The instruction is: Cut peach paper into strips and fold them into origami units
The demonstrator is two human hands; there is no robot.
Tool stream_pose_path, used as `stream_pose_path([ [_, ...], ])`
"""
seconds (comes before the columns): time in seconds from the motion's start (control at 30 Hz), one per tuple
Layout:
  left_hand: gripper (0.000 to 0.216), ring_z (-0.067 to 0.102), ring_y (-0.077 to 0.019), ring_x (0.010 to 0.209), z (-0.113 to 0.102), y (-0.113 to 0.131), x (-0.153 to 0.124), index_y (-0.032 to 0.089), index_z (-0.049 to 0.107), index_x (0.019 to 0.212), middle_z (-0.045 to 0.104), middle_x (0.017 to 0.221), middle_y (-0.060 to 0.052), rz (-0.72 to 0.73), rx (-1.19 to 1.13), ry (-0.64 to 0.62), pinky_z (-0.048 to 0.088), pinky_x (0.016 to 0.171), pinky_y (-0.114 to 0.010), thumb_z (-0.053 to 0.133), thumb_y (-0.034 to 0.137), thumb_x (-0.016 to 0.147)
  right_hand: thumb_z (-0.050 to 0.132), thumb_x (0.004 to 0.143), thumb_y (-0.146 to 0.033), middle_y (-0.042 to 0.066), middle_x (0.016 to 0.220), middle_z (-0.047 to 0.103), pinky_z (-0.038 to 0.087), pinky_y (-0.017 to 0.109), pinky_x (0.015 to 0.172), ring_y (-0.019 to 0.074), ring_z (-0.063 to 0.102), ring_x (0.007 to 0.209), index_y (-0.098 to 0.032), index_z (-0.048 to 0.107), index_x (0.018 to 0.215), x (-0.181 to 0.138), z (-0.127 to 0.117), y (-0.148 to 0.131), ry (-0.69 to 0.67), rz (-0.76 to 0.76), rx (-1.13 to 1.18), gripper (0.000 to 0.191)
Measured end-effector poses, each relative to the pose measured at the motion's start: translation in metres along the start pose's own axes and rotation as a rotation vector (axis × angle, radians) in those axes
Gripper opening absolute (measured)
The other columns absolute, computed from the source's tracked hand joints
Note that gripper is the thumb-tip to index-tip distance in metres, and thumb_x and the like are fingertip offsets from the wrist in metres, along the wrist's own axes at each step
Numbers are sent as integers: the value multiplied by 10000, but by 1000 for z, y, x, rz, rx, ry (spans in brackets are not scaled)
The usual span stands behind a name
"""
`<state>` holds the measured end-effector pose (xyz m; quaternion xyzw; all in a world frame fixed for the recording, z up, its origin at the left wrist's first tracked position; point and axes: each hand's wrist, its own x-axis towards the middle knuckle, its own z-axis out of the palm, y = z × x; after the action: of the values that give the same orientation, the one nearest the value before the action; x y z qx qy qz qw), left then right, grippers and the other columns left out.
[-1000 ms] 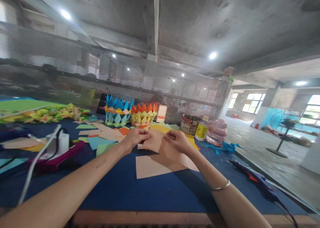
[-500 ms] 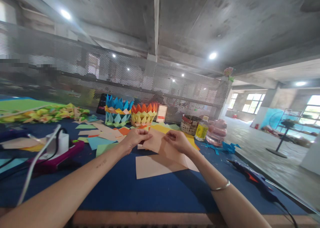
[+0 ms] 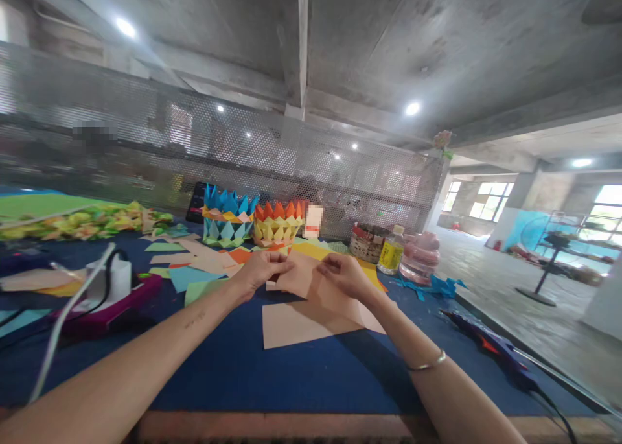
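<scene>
Between my two hands is a peach sheet of paper, raised off the table and tilted. My left hand pinches its left edge between thumb and fingers. On the top right part of the same sheet, my right hand is closed in a pinch. Below it, flat on the dark blue table cover, lies another peach paper sheet, partly hidden by the raised one. Behind my hands stand a blue and green folded-paper basket and an orange and yellow one.
Coloured paper pieces lie to the left, near a purple power strip with a white cable. At right are a yellow-labelled bottle, a pink container, blue scraps and a glue gun. A perforated metal screen rises behind.
Almost nothing differs. Both hands keep the same pinch on the peach sheet, and the whole view has shifted very slightly.
</scene>
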<state>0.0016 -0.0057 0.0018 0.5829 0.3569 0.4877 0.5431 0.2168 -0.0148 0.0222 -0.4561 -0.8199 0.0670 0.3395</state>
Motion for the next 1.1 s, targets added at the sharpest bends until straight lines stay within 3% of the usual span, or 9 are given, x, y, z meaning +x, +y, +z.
stream_pose_path([
  [0.2, 279, 580, -124, 552, 0, 2, -1, 130, 650, 701, 651, 627, -15, -31, -6, -43, 417, 546, -223, 744, 343, 548, 517, 793, -367, 17, 649, 583, 382, 210, 556, 118, 505, 610, -147, 594, 727, 0, 0, 0, -22, -6, 18, 242],
  [0.37, 359, 633, -164, 692, 0, 0, -3, 136, 675, 845, 701, 771, -54, -118, -56, -226, 459, 622, -239, 761, 325, 553, 536, 782, -357, 23, 680, 595, 407, 215, 586, 123, 527, 638, -140, 590, 723, -1, 1, -8, -66, -28, 103, 231],
  [0.5, 397, 640, -191, 813, 0, -4, -7, 138, 681, 898, 708, 885, -77, -88, 9, -333, 473, 707, -251, 764, 338, 564, 541, 780, -337, 16, 658, 583, 406, 212, 576, 112, 517, 612, -135, 587, 707, -3, 1, -13, -88, -45, 143, 220],
  [0.63, 383, 640, -170, 591, 1, -4, -12, 147, 676, 898, 706, 707, -50, -86, 123, -400, 484, 576, -256, 721, 395, 610, 553, 780, -345, 18, 658, 597, 401, 209, 569, 114, 521, 617, -137, 611, 728, -3, 3, -10, -110, -48, 104, 222],
  [0.77, 344, 566, -143, 399, 4, -1, -18, 132, 664, 814, 650, 517, -27, -110, 239, -383, 436, 427, -237, 672, 435, 652, 562, 779, -378, 15, 652, 606, 372, 204, 551, 111, 512, 604, -148, 639, 758, -3, 4, -6, -98, -46, -5, 244],
  [0.97, 286, 538, -135, 371, 6, 0, -15, 120, 650, 675, 589, 408, -8, -60, 310, -290, 431, 418, -230, 658, 406, 657, 527, 799, -432, 3, 634, 592, 301, 196, 510, 90, 473, 554, -168, 650, 798, -2, -8, -5, -39, -49, -211, 292],
  [1.1, 248, 541, -132, 396, 3, -2, -9, 130, 624, 605, 628, 481, -27, -49, 303, -168, 435, 417, -230, 652, 373, 644, 397, 854, -493, 20, 617, 598, 261, 215, 499, 116, 507, 562, -183, 648, 739, -2, -27, 3, 52, 82, -481, 416],
])
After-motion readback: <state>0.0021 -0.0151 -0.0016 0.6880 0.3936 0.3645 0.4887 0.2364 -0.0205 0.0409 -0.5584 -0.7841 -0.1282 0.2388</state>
